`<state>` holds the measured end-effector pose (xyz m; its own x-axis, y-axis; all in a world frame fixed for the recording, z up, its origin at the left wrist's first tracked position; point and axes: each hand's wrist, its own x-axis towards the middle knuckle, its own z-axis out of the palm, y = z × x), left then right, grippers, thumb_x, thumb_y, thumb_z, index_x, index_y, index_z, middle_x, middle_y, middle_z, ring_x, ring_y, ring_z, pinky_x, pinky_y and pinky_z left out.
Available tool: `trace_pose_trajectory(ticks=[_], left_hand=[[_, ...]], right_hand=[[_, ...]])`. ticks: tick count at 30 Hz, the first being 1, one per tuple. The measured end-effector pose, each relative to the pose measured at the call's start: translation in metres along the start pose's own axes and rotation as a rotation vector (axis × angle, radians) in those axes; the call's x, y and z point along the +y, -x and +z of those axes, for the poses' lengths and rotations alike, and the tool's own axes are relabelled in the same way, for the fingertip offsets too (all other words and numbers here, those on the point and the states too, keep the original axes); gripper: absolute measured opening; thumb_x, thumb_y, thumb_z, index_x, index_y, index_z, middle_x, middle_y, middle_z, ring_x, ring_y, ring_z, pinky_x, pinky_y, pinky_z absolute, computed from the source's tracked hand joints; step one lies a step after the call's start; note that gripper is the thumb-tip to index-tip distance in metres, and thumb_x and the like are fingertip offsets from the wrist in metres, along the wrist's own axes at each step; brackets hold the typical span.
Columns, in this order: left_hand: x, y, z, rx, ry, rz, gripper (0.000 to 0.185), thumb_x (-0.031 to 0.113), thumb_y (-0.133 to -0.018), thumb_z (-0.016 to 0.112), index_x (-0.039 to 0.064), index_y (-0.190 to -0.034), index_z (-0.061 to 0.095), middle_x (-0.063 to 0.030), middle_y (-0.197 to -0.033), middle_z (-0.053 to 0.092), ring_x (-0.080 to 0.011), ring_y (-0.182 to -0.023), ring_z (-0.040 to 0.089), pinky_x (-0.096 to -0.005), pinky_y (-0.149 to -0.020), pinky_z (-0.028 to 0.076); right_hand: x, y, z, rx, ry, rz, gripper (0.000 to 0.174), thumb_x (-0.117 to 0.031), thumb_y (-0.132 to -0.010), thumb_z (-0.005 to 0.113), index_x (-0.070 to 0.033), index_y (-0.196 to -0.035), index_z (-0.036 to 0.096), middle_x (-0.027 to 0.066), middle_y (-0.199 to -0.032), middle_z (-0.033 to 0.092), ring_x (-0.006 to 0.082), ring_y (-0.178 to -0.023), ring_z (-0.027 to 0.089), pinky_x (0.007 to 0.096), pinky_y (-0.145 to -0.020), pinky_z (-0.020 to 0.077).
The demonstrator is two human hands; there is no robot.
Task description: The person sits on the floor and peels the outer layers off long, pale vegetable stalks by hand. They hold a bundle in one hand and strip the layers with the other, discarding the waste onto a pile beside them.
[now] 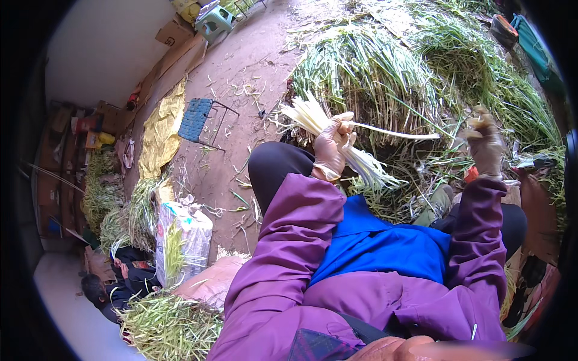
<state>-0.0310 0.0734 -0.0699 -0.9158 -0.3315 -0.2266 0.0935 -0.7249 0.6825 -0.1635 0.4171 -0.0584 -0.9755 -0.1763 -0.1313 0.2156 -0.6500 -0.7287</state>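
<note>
My left hand (332, 146), in a thin translucent glove, is closed round a bundle of pale peeled stalks (368, 167). A single long white stalk (397, 132) sticks out from its fingers towards the right. My right hand (484, 133), gloved too, is raised at the right, blurred by motion, above the strewn leaves; whether it holds anything cannot be made out. Just beyond both hands lies a large heap of green leafy stalks (361, 72) with brownish stem ends towards me. My knees are on either side, with a blue apron (384, 250) between them.
A low stool with a blue woven seat (195, 120) stands on the floor at left, beside a yellow woven sack (162, 131). A wrapped white bale (185, 239) and more leaf piles (174, 322) lie at lower left, near another seated person (119, 289). A green plastic stool (214, 22) is farther back.
</note>
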Motion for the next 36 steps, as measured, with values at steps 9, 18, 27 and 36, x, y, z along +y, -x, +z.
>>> trace_pose_trajectory(ticks=[9, 18, 27, 36], left_hand=[[-0.026, 0.014, 0.016, -0.143, -0.142, -0.203, 0.039, 0.025, -0.1, 0.049, -0.005, -0.124, 0.054, -0.0004, -0.082, 0.059, -0.011, -0.078, 0.057, -0.024, -0.067, 0.05], [-0.024, 0.023, 0.023, -0.256, -0.305, -0.201, 0.043, 0.026, -0.096, 0.056, -0.001, -0.13, 0.052, -0.0077, -0.109, 0.065, -0.008, -0.086, 0.061, -0.0242, -0.072, 0.052], [-0.026, 0.029, 0.032, -0.314, -0.493, -0.202, 0.036, 0.026, -0.094, 0.059, -0.003, -0.115, 0.064, -0.0075, -0.097, 0.07, -0.0077, -0.066, 0.055, -0.02, -0.056, 0.041], [-0.016, 0.024, 0.019, -0.352, -0.183, -0.234, 0.048, 0.03, -0.097, 0.052, -0.011, -0.122, 0.054, -0.0024, -0.075, 0.057, -0.0162, -0.074, 0.057, -0.0367, -0.083, 0.05]], right_hand=[[0.116, 0.046, 0.066, -0.561, 0.482, 0.08, 0.062, -0.025, -0.09, 0.067, -0.003, -0.141, 0.041, 0.0137, -0.138, 0.051, 0.0233, -0.127, 0.048, 0.0347, -0.107, 0.0365], [0.025, 0.049, 0.081, -0.305, 1.056, 0.079, 0.021, -0.021, -0.098, 0.054, -0.004, -0.097, 0.065, 0.0, -0.07, 0.061, 0.0069, -0.052, 0.053, 0.023, -0.051, 0.0432], [0.086, 0.084, 0.117, -0.729, 1.714, -0.002, 0.035, -0.04, -0.086, 0.056, -0.01, -0.081, 0.072, 0.0174, -0.073, 0.067, 0.0353, -0.071, 0.067, 0.0419, -0.067, 0.0524], [0.088, 0.038, 0.073, -0.502, 0.905, 0.194, 0.054, -0.008, -0.083, 0.072, -0.003, -0.132, 0.052, 0.0048, -0.1, 0.064, 0.0108, -0.083, 0.06, 0.0251, -0.077, 0.0498]])
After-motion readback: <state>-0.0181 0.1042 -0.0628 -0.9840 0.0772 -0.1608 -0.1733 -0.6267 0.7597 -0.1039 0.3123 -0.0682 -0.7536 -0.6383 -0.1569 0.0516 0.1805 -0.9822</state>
